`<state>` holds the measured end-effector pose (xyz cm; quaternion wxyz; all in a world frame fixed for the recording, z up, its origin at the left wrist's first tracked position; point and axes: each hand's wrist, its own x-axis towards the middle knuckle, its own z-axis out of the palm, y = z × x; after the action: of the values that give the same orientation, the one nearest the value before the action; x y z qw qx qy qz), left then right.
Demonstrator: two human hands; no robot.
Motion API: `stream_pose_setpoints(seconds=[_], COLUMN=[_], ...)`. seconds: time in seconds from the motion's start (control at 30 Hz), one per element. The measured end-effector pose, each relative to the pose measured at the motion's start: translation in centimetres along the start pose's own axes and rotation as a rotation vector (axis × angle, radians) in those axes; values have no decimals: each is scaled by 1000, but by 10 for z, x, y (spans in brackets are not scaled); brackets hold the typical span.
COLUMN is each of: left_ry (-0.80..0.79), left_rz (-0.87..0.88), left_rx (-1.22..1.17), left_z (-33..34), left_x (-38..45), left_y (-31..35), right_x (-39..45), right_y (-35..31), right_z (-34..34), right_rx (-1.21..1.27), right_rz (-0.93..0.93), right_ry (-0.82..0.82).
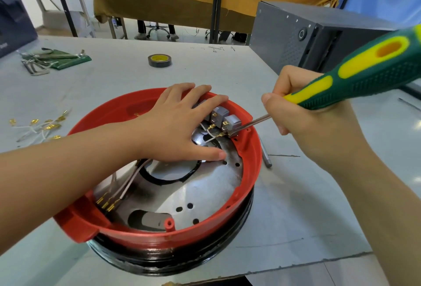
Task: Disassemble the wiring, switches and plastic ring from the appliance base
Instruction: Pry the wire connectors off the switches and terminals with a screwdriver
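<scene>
The appliance base (205, 196) lies upside down on the table: a metal plate with holes inside a red plastic ring (250, 155) over a black rim. Grey switches (231, 121) with brass terminals and white wires sit against the ring's far right wall. My left hand (180, 124) rests flat over the switches and far rim, fingers spread, thumb on the metal plate. My right hand (309, 121) grips a green and yellow screwdriver (355, 76); its tip touches the base of the nearest switch. More wires with brass connectors (109, 201) lie inside at the near left.
Loose white wires with brass terminals (43, 126) lie left of the base. A roll of black tape (160, 60) sits farther back, hex keys on a green pouch (52, 60) at far left. A grey metal case (307, 35) stands at right. A metal rod (266, 155) lies beside the ring.
</scene>
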<state>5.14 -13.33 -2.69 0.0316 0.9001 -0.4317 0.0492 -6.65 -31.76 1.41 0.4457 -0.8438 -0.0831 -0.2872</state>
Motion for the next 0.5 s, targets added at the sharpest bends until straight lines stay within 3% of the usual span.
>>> stream_pose_setpoints(seconds=[0.5], left_ry=[-31], left_rz=[-2], left_rx=[-7], left_z=[-3], left_x=[-2], left_y=[2], right_x=[3], right_y=[15], right_z=[7], right_rx=[137], right_rz=[65], right_ry=[57])
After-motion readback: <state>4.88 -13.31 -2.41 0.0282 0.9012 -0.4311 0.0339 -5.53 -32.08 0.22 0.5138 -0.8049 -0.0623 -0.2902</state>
